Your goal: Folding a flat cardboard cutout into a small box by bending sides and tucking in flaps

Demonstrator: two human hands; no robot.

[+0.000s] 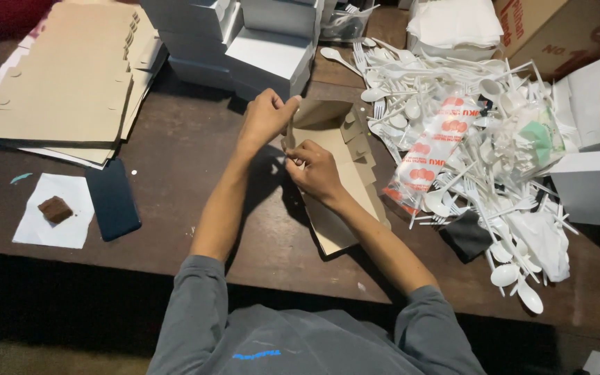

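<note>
A: Nearest the lens, what shows?

B: Grey sleeves (196,312), the forearms reaching out over a dark brown tabletop (175,160). The left hand (265,118) pinches an upright flap of a brown cardboard box blank (335,173); the right hand (317,170) presses thumb and fingers closed on the fold just beside it. The blank lies partly flat at the tabletop's middle, partly raised.

A: Containers and contents?

B: White closed boxes (244,35) stacked at the far edge; their insides are hidden. A clear tub (342,24) behind them holds white cutlery. To the right, a loose heap of white plastic spoons and forks (453,118) with a red-printed clear bag (428,156) lying on it. Far right, a white box (592,184) and a brown carton (564,31).

A: The surface otherwise?

B: Far left, a pile of flat brown blanks (71,76). Near left, a dark phone (112,198) just beside a white napkin (53,212) bearing a brown piece of cake (55,208). The room beyond is dark.
</note>
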